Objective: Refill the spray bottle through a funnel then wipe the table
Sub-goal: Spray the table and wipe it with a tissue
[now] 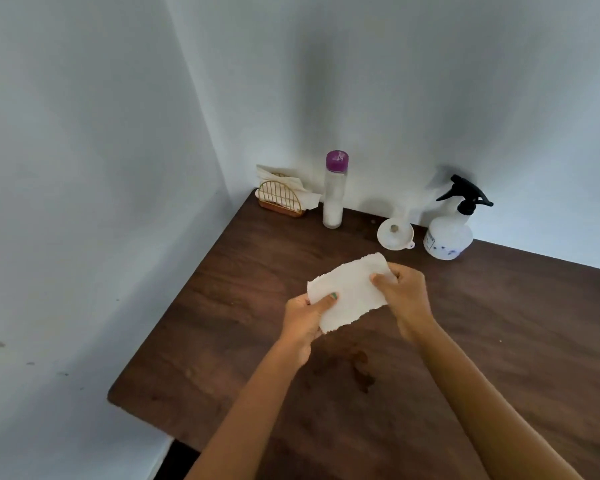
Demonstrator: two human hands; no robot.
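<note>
Both hands are holding a white paper towel up over the brown table — the left hand is pinching one end, and the right hand is pinching the other. The spray bottle is standing at the back by the wall, with the white funnel lying just beside it.

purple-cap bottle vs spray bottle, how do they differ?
The purple-cap bottle is tall and slim; the spray bottle is squat and rounded. One has a flat purple cap, the other a black trigger head. Both are translucent, upright, capped, and stand along the table's back edge.
</note>
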